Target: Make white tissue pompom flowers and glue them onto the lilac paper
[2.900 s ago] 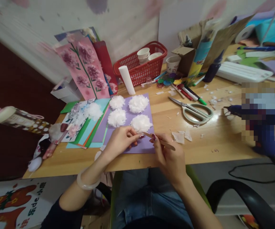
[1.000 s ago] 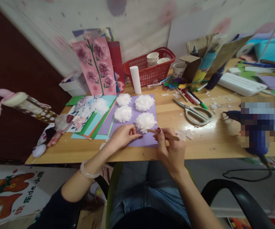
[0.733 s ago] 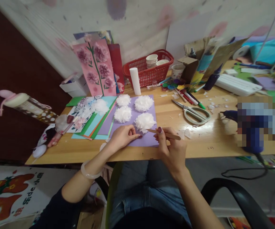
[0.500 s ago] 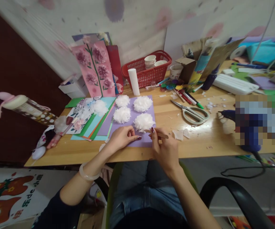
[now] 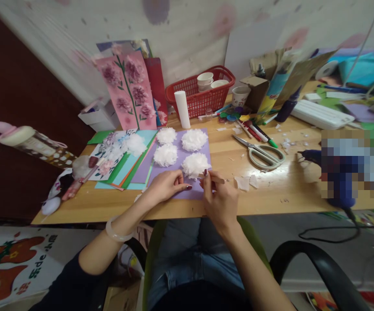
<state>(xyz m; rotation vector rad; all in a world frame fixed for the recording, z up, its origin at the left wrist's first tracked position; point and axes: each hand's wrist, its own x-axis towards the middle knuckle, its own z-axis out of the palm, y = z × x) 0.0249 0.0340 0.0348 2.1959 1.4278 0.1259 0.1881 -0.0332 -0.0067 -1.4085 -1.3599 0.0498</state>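
Observation:
Four white ruffled paper flowers sit on a sheet of purple paper (image 5: 187,193); the lower right flower (image 5: 196,165) is nearest to both hands. My right hand (image 5: 221,202) pinches a wooden craft stick (image 5: 217,179), its tip at the lower edge of that flower. My left hand (image 5: 166,186) rests on the purple paper just left of it, fingers curled in and thumb stretched out. Nothing shows between its fingers, though their tips are partly hidden.
Scissors (image 5: 264,154) and torn paper scraps (image 5: 242,183) lie to the right, before a blue glue gun (image 5: 339,181). Behind stand a white roll (image 5: 182,110) and a red basket (image 5: 187,103) with cups. Coloured sheets (image 5: 122,172) and a bottle (image 5: 34,142) are left.
My right hand has moved slightly left and up with the craft stick, nearer the lower right flower. My left hand stays in place on the paper.

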